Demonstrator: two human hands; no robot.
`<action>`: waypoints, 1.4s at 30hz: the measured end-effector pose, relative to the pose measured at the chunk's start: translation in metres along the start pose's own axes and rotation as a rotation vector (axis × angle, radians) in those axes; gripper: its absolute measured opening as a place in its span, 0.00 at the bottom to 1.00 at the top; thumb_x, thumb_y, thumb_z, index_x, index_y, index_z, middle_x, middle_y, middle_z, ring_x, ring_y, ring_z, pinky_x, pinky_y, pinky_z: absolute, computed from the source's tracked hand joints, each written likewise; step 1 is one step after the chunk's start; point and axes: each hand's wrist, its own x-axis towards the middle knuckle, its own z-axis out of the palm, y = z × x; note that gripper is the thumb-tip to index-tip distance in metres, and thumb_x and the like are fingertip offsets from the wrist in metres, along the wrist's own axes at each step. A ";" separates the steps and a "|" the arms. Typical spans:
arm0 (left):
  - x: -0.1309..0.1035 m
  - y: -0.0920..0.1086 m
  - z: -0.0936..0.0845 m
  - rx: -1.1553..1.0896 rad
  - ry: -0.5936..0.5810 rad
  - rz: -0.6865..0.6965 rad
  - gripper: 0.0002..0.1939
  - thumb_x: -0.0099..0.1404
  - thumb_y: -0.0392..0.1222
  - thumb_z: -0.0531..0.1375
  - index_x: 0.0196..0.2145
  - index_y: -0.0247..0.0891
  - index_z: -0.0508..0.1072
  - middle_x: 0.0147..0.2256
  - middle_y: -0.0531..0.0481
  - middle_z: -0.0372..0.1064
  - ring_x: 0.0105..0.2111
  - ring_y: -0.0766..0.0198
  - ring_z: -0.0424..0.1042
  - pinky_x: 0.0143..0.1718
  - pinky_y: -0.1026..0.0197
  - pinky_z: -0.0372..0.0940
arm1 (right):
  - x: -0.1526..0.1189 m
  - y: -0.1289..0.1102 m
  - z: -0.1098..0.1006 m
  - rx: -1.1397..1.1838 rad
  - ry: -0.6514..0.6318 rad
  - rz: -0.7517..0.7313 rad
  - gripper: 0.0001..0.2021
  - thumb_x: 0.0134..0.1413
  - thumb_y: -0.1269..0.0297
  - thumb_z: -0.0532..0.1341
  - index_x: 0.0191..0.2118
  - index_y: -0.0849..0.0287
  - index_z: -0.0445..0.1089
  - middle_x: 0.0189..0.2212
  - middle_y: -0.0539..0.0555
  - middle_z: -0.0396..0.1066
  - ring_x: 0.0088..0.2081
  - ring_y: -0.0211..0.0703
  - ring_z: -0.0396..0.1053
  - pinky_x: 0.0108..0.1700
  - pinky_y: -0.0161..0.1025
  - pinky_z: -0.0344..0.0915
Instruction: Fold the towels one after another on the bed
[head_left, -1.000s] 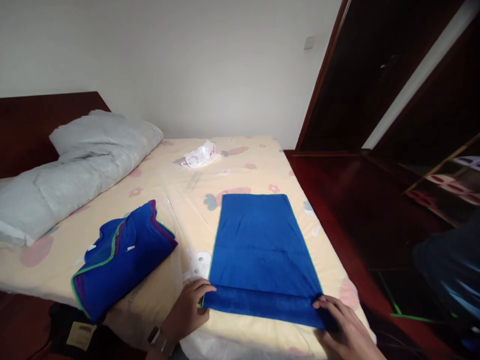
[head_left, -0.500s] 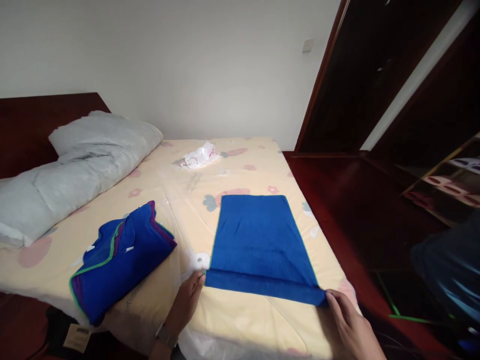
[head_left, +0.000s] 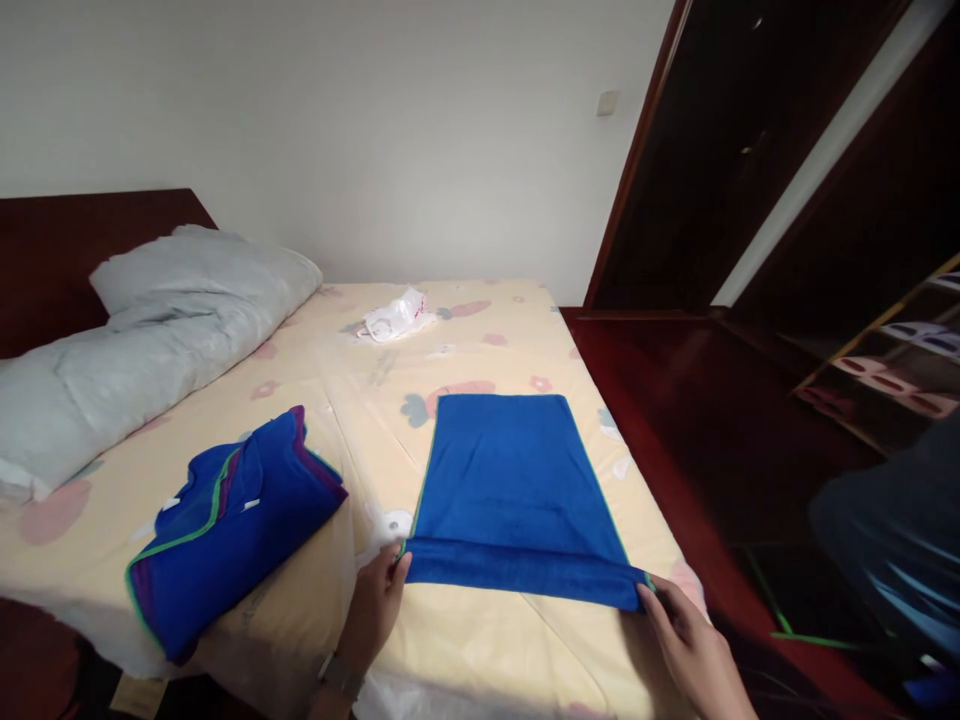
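Note:
A blue towel (head_left: 510, 470) with thin green edging lies flat on the bed, its near edge folded over into a narrow band. My left hand (head_left: 379, 600) pinches the left end of that band between thumb and fingers. At the band's right end, my right hand (head_left: 690, 635) grips the other corner the same way. To the left rests a folded pile of blue towels (head_left: 240, 530) with green and purple edges and small white tags; neither hand touches it.
The bed (head_left: 480, 640) has a cream sheet with carrot prints. A grey quilt (head_left: 172, 320) lies bunched by the headboard, and a white plastic bag (head_left: 397, 315) sits near the wall. At right are a shoe rack (head_left: 885, 375) and part of a person in dark clothing (head_left: 892, 540).
The towel's near band has been turned over a little further away from me, with both hands still at its ends. The view has shifted slightly.

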 end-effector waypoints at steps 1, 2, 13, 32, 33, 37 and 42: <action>0.000 0.001 -0.001 0.001 0.005 -0.009 0.19 0.72 0.54 0.50 0.33 0.40 0.72 0.26 0.51 0.73 0.26 0.61 0.73 0.30 0.64 0.66 | 0.000 -0.001 -0.001 -0.006 0.000 0.000 0.25 0.53 0.39 0.54 0.44 0.52 0.73 0.46 0.55 0.78 0.49 0.54 0.75 0.50 0.42 0.71; -0.001 0.002 -0.001 0.013 0.000 -0.015 0.19 0.72 0.54 0.50 0.32 0.41 0.71 0.25 0.52 0.72 0.25 0.62 0.73 0.29 0.65 0.65 | -0.001 0.000 -0.002 -0.024 -0.011 0.004 0.24 0.54 0.39 0.53 0.44 0.51 0.74 0.46 0.54 0.78 0.48 0.54 0.76 0.48 0.41 0.71; -0.010 -0.004 0.006 0.322 0.008 0.039 0.20 0.71 0.53 0.53 0.24 0.42 0.61 0.21 0.55 0.64 0.23 0.63 0.68 0.27 0.63 0.58 | -0.003 -0.002 0.001 -0.195 -0.060 0.178 0.28 0.53 0.34 0.53 0.47 0.51 0.72 0.43 0.55 0.79 0.46 0.60 0.76 0.44 0.52 0.71; -0.012 -0.009 -0.002 0.253 -0.086 -0.015 0.06 0.65 0.42 0.56 0.29 0.42 0.65 0.25 0.53 0.69 0.26 0.61 0.72 0.30 0.62 0.65 | 0.000 0.009 0.002 -0.129 -0.008 0.198 0.22 0.48 0.39 0.57 0.40 0.51 0.68 0.35 0.56 0.79 0.37 0.58 0.78 0.37 0.47 0.71; -0.011 -0.006 -0.004 0.268 -0.063 0.031 0.03 0.64 0.40 0.56 0.32 0.42 0.68 0.28 0.51 0.71 0.30 0.59 0.74 0.33 0.60 0.67 | 0.000 0.011 0.001 -0.138 0.018 0.138 0.22 0.49 0.41 0.57 0.43 0.52 0.68 0.38 0.58 0.79 0.39 0.57 0.78 0.39 0.47 0.72; -0.010 0.010 -0.016 0.240 -0.081 0.264 0.12 0.63 0.37 0.58 0.45 0.42 0.74 0.44 0.43 0.74 0.46 0.52 0.73 0.50 0.50 0.69 | -0.005 0.012 -0.005 -0.209 0.037 -0.263 0.18 0.51 0.52 0.57 0.44 0.55 0.72 0.49 0.60 0.74 0.50 0.56 0.73 0.53 0.52 0.68; -0.014 0.016 -0.020 0.204 -0.352 0.363 0.29 0.55 0.29 0.59 0.54 0.47 0.72 0.54 0.47 0.71 0.55 0.52 0.70 0.58 0.51 0.67 | -0.016 0.010 -0.001 -0.271 -0.244 -0.398 0.23 0.46 0.63 0.60 0.52 0.48 0.72 0.59 0.53 0.67 0.61 0.53 0.64 0.61 0.51 0.64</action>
